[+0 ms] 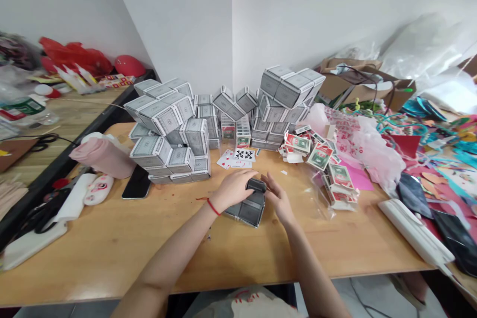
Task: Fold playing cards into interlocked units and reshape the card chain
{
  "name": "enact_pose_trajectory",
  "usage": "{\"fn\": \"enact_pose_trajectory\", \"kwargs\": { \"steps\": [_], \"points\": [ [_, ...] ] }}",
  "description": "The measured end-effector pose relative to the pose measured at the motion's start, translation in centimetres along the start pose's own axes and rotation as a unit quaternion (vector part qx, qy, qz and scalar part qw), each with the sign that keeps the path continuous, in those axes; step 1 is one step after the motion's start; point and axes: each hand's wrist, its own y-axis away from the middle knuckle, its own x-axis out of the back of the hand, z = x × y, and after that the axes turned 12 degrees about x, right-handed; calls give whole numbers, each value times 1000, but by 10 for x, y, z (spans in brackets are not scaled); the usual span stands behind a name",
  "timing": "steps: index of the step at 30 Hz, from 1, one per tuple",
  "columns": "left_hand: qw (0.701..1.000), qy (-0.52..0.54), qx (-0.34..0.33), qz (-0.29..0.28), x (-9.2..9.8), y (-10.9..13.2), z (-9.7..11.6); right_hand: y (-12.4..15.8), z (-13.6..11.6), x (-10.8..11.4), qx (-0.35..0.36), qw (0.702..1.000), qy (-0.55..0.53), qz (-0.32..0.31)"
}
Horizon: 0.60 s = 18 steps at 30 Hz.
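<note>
On the table in front of me lies a block of grey-backed playing cards (249, 211), with a smaller dark piece standing up at its far end. My left hand (236, 188), a red string at its wrist, reaches over the block from the left and its fingers are closed on it. From the right, my right hand (278, 196) holds its bent fingertips against the block's far right corner. Some fingertips are hidden behind the block. Just beyond my hands, loose playing cards (242, 155) lie face up, with a hearts card to their left.
Stacks of grey card blocks rise at back left (164, 114) and back right (285, 92). Opened card boxes (340, 179) and clear wrap lie right. A phone (136, 182), pink roll (102, 159) and white glue gun (35, 243) lie left; a white case (413, 228) sits far right.
</note>
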Motion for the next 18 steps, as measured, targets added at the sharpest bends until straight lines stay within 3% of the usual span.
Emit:
{"fn": "enact_pose_trajectory", "kwargs": {
  "steps": [3, 8, 13, 18],
  "points": [
    [998, -39, -8, -38, -2, -11, 9, 7, -5, -11, -28, 987, 156, -12],
    [987, -145, 44, -47, -4, -22, 15, -4, -21, -14, -48, 901, 426, -64],
    [989, -130, 54, -35, -5, -25, 9, -19, -28, -18, -29, 850, 520, -81],
    [997, -58, 27, -36, -11, -25, -4, -24, -28, -23, -20, 833, 542, -104]
  ]
}}
